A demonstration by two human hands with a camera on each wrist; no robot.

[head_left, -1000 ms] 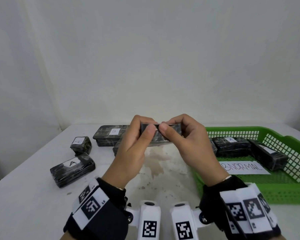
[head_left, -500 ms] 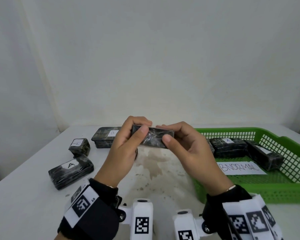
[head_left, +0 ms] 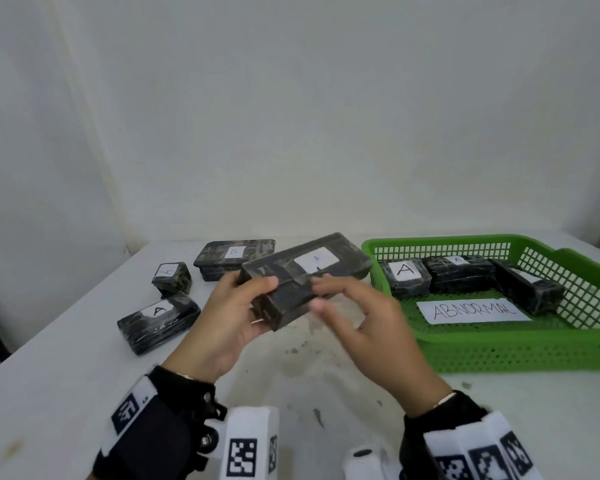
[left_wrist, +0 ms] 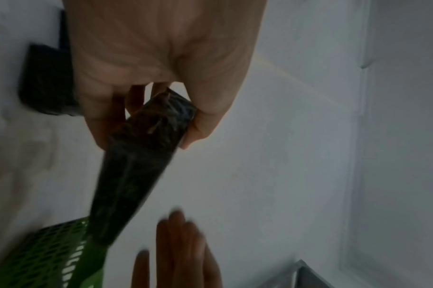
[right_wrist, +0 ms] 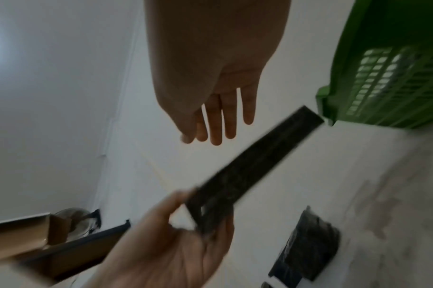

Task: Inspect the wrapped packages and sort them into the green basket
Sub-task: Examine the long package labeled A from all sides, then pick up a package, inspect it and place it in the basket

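Observation:
My left hand [head_left: 243,303] grips one end of a long dark wrapped package [head_left: 309,275], thumb on top and fingers beneath. The package hangs above the table with its white "A" label facing up and its far end pointing at the green basket [head_left: 499,355]. My right hand [head_left: 347,306] hovers just beside it, fingers straight and holding nothing. The left wrist view shows the package [left_wrist: 141,165] pinched at its end. In the right wrist view the right hand [right_wrist: 210,87] is spread above the package [right_wrist: 255,169].
The basket holds three wrapped packages [head_left: 406,277] [head_left: 459,273] [head_left: 527,289] and an "ABNORMAL" paper [head_left: 471,310]. On the white table at left lie a small "A" package [head_left: 172,277], a longer "A" package [head_left: 158,318] and a "B" package [head_left: 234,258].
The right hand has let go of the package and opened. The left hand has turned the package so its label faces up, with the far end swung toward the basket.

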